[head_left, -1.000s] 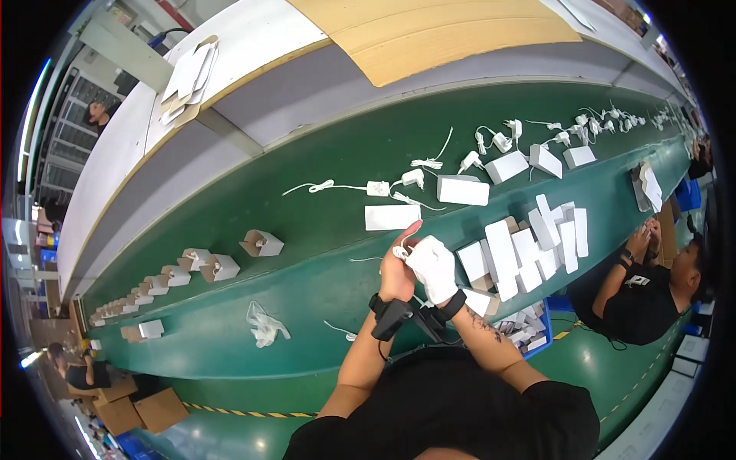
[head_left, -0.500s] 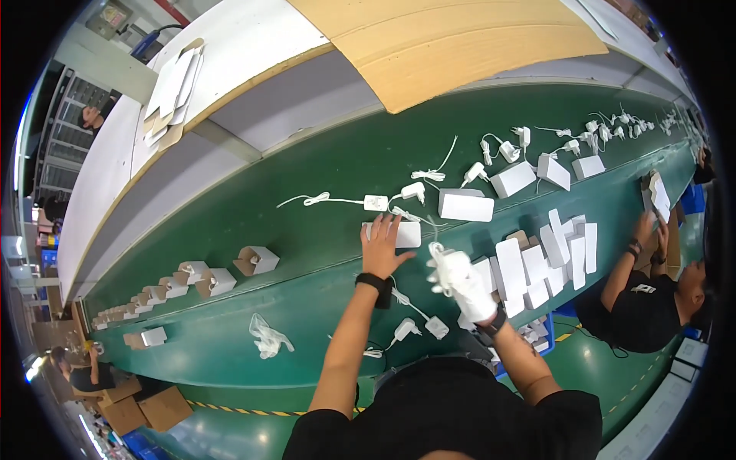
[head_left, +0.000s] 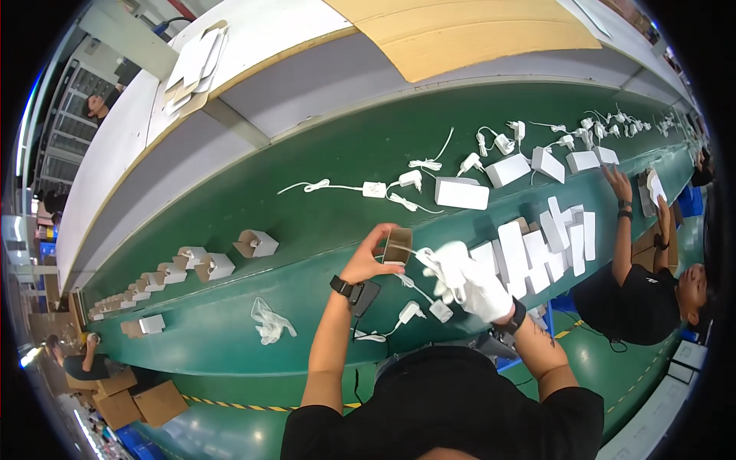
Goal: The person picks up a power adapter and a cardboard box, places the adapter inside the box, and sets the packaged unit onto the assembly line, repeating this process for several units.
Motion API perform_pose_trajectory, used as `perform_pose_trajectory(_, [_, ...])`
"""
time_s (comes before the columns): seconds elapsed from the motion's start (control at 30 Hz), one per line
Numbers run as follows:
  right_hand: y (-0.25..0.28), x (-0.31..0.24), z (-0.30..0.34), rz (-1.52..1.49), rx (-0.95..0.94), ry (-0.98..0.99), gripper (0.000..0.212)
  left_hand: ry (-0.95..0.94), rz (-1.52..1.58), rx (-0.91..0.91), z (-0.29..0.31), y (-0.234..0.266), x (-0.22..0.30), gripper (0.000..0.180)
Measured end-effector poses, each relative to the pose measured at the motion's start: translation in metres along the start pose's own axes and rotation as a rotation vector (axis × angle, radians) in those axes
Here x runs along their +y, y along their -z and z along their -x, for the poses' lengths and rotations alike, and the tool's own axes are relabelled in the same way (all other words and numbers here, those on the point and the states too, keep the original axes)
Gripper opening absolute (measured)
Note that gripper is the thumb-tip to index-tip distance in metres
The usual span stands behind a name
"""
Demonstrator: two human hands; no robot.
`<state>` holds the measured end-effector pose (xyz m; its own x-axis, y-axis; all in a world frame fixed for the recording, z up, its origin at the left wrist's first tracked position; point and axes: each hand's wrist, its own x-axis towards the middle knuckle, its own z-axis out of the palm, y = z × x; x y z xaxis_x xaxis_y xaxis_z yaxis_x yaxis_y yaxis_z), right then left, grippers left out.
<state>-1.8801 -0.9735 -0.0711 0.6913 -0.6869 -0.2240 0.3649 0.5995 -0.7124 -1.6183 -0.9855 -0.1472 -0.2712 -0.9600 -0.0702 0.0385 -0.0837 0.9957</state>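
Observation:
My left hand (head_left: 369, 259) is wrapped round a small carton (head_left: 397, 247), whose open brown end faces up and toward my right hand. My right hand (head_left: 474, 287), in a white glove, is closed on a white coiled power-adapter cable (head_left: 435, 270). A strand of this cable reaches toward the carton's opening; whether it goes inside is hard to see. On the bench just below my hands lie a white power adapter (head_left: 410, 311) and a second white plug block (head_left: 440, 310), both with cables.
Flattened white cartons (head_left: 529, 257) lie right of my glove. Adapters (head_left: 374, 189) and a closed white box (head_left: 461, 193) sit on the green belt (head_left: 345, 146). Open cartons (head_left: 257, 243) line the left; a clear plastic bag (head_left: 270, 320) lies nearer. A co-worker's hand (head_left: 617, 184) reaches toward boxes.
My left hand has lifted the carton from the belt's edge toward me and turned its open end up. My right hand has moved slightly right and nearer. The co-worker's arm now reaches over the belt.

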Motion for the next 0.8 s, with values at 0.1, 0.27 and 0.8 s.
perform_pose_trajectory(0.1, [-0.003, -0.015, -0.02, 0.494, -0.059, 0.195, 0.04, -0.012, -0.077, -0.065, 0.01, -0.018, 0.013, 0.081])
perform_pose_trajectory(0.27, [-0.019, -0.012, -0.049, 1.951, -0.252, 0.422, 0.027, -0.058, -0.267, 0.007, 0.015, -0.043, 0.008, 0.086])
perform_pose_trajectory(0.8, [0.019, 0.04, -0.192, 1.816, -0.735, 0.563, 0.026, -0.157, -0.377, 0.414, 0.005, 0.014, -0.066, 0.08])
